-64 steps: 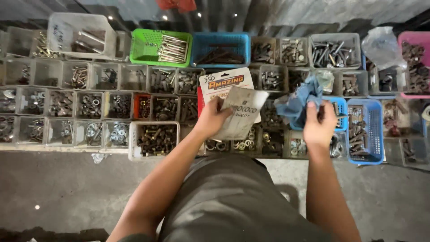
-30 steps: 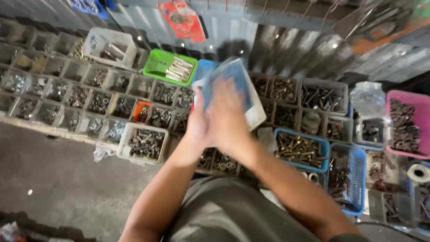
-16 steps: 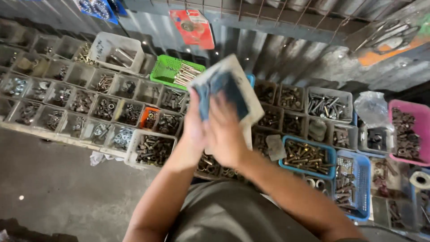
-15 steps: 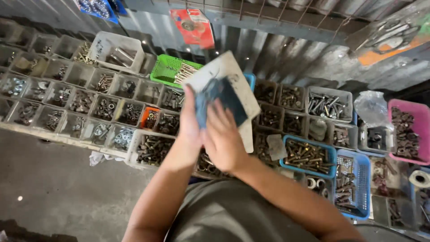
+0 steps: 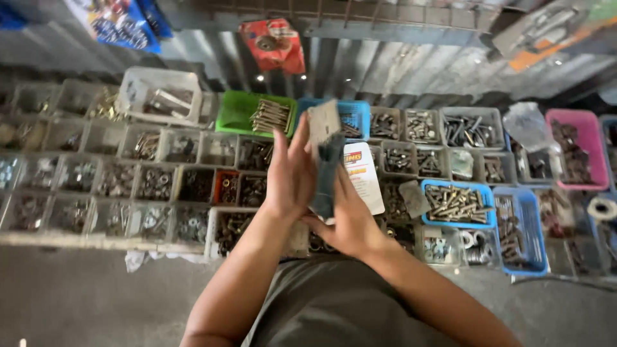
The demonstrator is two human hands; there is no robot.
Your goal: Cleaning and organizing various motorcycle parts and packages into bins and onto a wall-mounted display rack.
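My left hand (image 5: 290,175) holds a flat card package (image 5: 322,123) upright, seen almost edge-on, in front of my chest. My right hand (image 5: 347,218) presses a blue cloth (image 5: 327,172) against the package's right side. A second white card with a red and orange print (image 5: 364,175) lies just behind my hands on the bins of hardware.
Rows of small trays (image 5: 154,183) hold nuts, washers and bolts. A green tray (image 5: 256,114), a white basket (image 5: 160,95), blue baskets (image 5: 457,204) and a pink bin (image 5: 576,149) stand among them. Packaged goods (image 5: 274,45) hang on the corrugated wall. Concrete floor (image 5: 83,302) lies below.
My hands went from the bins to chest height with the package and cloth. The package has turned from face-on to nearly edge-on, and the cloth has slid down its side.
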